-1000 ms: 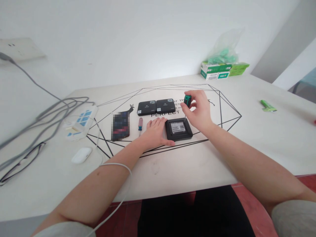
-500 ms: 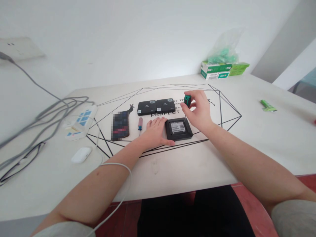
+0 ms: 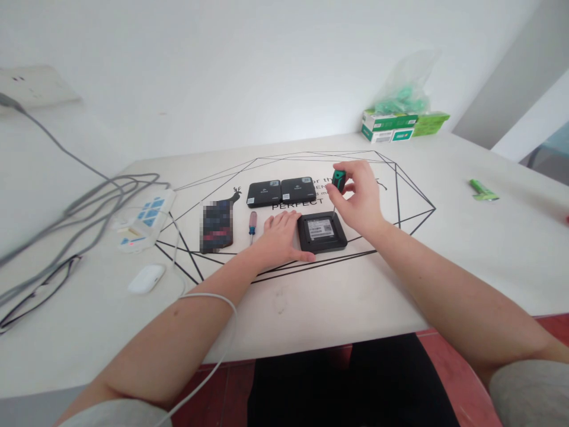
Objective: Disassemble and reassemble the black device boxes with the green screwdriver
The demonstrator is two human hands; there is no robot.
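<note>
A small black square device (image 3: pixel 320 244) lies on the table with a white printed label facing up. My left hand (image 3: pixel 280 237) holds its left side, fingers at the rear corner and thumb along the front. In my right hand (image 3: pixel 361 198) is a green and black screwdriver (image 3: pixel 338 179), upright and slightly tilted. Its thin shaft reaches down to the device's rear right corner; the tip is too small to make out. Another screwdriver (image 3: pixel 253 223), with a reddish clear and blue handle, lies left of my left hand. Behind it sit two similar black devices (image 3: pixel 264 193) side by side.
A pixelated dark item (image 3: pixel 217 226) lies at left. Farther left are a white power strip (image 3: pixel 149 219), grey cables (image 3: pixel 95 204), a white earbud case (image 3: pixel 147 279) and glasses (image 3: pixel 42 290). Green-white boxes (image 3: pixel 389 123) under a plastic bag (image 3: pixel 406 89) stand back right; a green packet (image 3: pixel 482 191) lies right.
My right hand and the screwdriver have shifted very slightly, the handle a touch to the right. My left hand and the device have stayed in place.
</note>
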